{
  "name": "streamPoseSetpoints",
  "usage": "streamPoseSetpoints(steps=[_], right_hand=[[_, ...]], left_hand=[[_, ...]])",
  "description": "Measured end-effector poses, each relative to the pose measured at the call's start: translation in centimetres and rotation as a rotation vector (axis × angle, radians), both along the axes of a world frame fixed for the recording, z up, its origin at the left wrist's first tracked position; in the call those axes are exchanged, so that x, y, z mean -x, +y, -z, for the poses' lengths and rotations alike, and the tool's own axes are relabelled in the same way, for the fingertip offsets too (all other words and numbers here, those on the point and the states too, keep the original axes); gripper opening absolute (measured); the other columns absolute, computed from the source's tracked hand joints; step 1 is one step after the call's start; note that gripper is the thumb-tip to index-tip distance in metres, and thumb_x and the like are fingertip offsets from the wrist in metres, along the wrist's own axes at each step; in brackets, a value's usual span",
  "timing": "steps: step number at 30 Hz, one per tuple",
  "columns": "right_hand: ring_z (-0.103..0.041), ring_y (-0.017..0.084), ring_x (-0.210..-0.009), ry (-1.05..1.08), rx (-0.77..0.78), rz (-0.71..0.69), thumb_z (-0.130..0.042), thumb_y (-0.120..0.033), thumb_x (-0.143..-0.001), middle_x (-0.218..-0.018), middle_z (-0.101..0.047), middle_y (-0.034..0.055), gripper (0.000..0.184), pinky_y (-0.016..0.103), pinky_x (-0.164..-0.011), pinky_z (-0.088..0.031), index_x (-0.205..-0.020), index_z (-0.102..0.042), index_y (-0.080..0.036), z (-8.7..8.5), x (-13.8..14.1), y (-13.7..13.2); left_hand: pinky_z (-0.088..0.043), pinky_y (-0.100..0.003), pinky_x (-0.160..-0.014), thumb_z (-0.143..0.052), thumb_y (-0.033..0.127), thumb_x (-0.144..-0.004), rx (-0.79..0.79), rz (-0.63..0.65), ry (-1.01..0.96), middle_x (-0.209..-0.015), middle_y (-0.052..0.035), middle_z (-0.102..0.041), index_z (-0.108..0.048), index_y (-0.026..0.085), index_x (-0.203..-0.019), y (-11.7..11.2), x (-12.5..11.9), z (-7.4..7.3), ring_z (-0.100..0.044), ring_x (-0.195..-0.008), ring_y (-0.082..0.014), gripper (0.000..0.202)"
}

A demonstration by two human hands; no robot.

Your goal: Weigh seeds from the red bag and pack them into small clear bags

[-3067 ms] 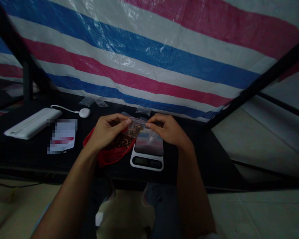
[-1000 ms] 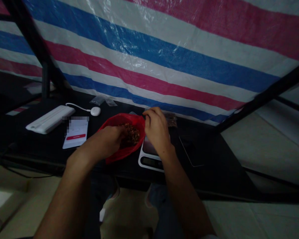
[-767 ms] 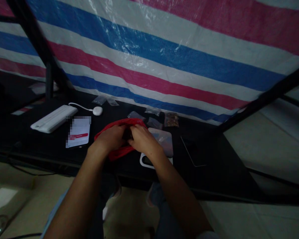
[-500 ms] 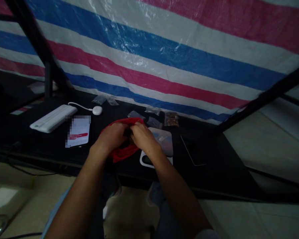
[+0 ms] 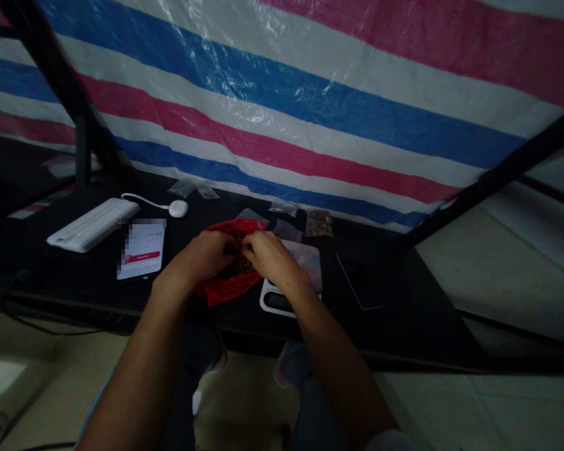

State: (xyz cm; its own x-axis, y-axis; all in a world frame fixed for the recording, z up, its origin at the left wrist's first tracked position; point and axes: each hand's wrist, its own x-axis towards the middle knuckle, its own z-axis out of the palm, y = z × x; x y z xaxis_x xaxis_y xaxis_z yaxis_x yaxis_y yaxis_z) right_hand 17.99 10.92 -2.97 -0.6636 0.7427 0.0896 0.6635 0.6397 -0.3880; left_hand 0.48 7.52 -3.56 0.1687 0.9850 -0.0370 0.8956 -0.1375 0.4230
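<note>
A red plastic bag (image 5: 225,289) of brown bits lies on the black table (image 5: 404,313), left of a white kitchen scale (image 5: 291,294). My left hand (image 5: 202,258) and my right hand (image 5: 272,260) meet over the bag's mouth, fingers curled in a pinch. What the fingertips hold is hidden in the dark between them. A small clear bag filled with brown bits (image 5: 318,223) lies behind the scale, near the tarp.
A white power bank (image 5: 91,224) with a cable and round puck (image 5: 177,208) lies at the left, beside a white card (image 5: 141,249). Several empty clear bags (image 5: 284,207) lie along the striped tarp (image 5: 310,106). A dark phone (image 5: 360,282) lies right of the scale.
Three seconds ago both hands held a small clear bag above the scale. The filled bag now lies behind the scale, and both hands have come together at the red bag's mouth.
</note>
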Motion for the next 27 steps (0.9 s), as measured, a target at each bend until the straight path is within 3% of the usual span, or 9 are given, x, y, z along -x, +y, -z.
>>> streamPoseSetpoints(steps=[7,14,18,27], right_hand=[[-0.072,0.019,-0.091,0.194,0.029,0.011,-0.068,-0.010,-0.093,-0.099,-0.080,0.0096,0.014,0.028,-0.083,-0.048,-0.096,-0.080,-0.016,-1.7,-1.9,0.7],[-0.071,0.017,-0.079,0.257,0.100,0.205,-0.070,-0.010,-0.091,-0.093,-0.080,0.0080,0.012,0.027,-0.073,-0.049,-0.096,-0.080,-0.014,-4.0,-7.9,1.4],[-0.072,0.017,-0.080,0.185,0.173,0.279,-0.071,-0.007,-0.088,-0.094,-0.081,0.0096,0.013,0.027,-0.072,-0.051,-0.097,-0.079,-0.012,-4.1,-9.9,1.4],[-0.075,0.020,-0.088,0.117,0.150,0.294,-0.073,-0.008,-0.087,-0.095,-0.081,0.0102,0.012,0.027,-0.073,-0.052,-0.095,-0.080,-0.014,-3.8,-10.1,1.4]], left_hand=[[-0.053,-0.029,-0.087,-0.061,0.020,-0.086,0.059,-0.006,-0.043,-0.111,-0.0063,-0.081,-0.080,0.023,-0.107,0.8,0.6,0.8,-0.076,-0.101,-0.0243,0.029],[-0.054,-0.028,-0.090,-0.065,0.019,-0.087,0.051,-0.012,-0.072,-0.116,-0.0058,-0.080,-0.079,0.022,-0.114,0.4,0.1,0.5,-0.075,-0.105,-0.0236,0.030],[-0.054,-0.028,-0.087,-0.064,0.018,-0.088,0.069,-0.008,-0.056,-0.115,-0.0059,-0.080,-0.079,0.020,-0.113,0.4,-0.3,0.2,-0.075,-0.102,-0.0234,0.029],[-0.054,-0.028,-0.085,-0.066,0.021,-0.088,0.066,0.002,-0.015,-0.114,-0.0068,-0.080,-0.078,0.019,-0.113,0.9,-0.4,0.6,-0.075,-0.102,-0.0236,0.028]])
